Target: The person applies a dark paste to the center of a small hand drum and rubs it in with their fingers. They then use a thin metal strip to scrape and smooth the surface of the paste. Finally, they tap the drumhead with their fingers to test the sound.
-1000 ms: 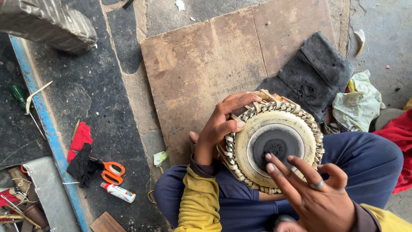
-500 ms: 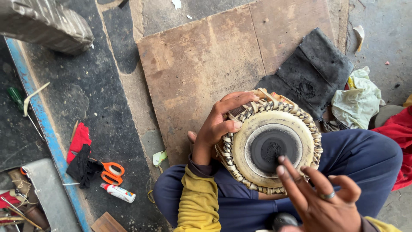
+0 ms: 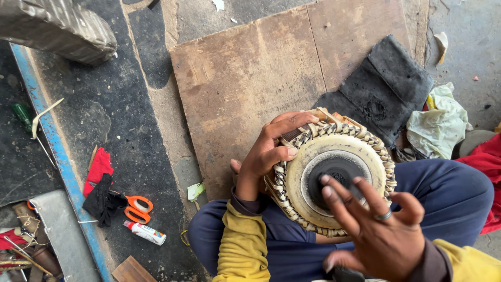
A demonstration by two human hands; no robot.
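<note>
Seen from above: a small hand drum resting on the lap, between blue-trousered legs, its pale skin head with a black round patch at the centre facing up and a woven strap braid ringing the rim. On the drum's left edge, the left hand, fingers curled over the braid and gripping the rim, thumb tucked down the side of the shell. Over the drum's near edge, the right hand, fingers spread and open, gripping nothing, two fingertips laid on the black patch, a ring on one finger; whether the remaining fingers touch the skin cannot be told. Yellow sleeves with dark cuffs at both wrists. Beyond the drum, a worn brown board flat on the floor, the drum's far edge overlapping it in view. Just beyond and right of the drum, a folded dark cloth, and further right of that a crumpled pale green rag. At the far right of the drum, part of a red cloth. Well left of the drum, on dark matting, orange-handled scissors, a small white tube just nearer than them, and a red and black cloth beside them. Further left still, a blue strip running along the floor.
</note>
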